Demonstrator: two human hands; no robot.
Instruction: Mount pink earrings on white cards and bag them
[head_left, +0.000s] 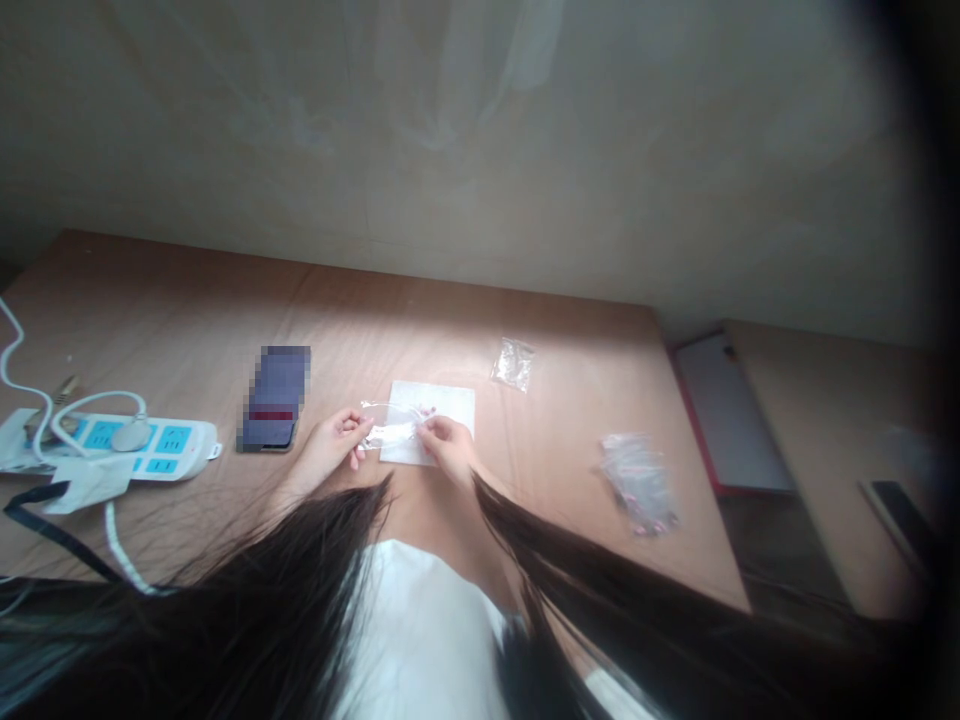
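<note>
My left hand (328, 447) and my right hand (448, 447) pinch opposite ends of a small clear plastic packet (391, 434) with a thin transparent loop or strip above it. Its exact form is hard to make out at this size. Both hands hover over a white paper square (429, 422) lying on the wooden tabletop (187, 310), and the fingers of my right hand overlap the paper's area. A small clear resealable bag (513, 364) lies beyond the paper, and a larger clear bag of pinkish pieces (637, 484) lies to the right.
A dark phone (274, 400) lies left of my left hand, beyond it a white-and-blue power strip (127, 445) with white cables. Long dark hair hangs across the lower view. A red-edged board (727, 415) stands past the table's right edge.
</note>
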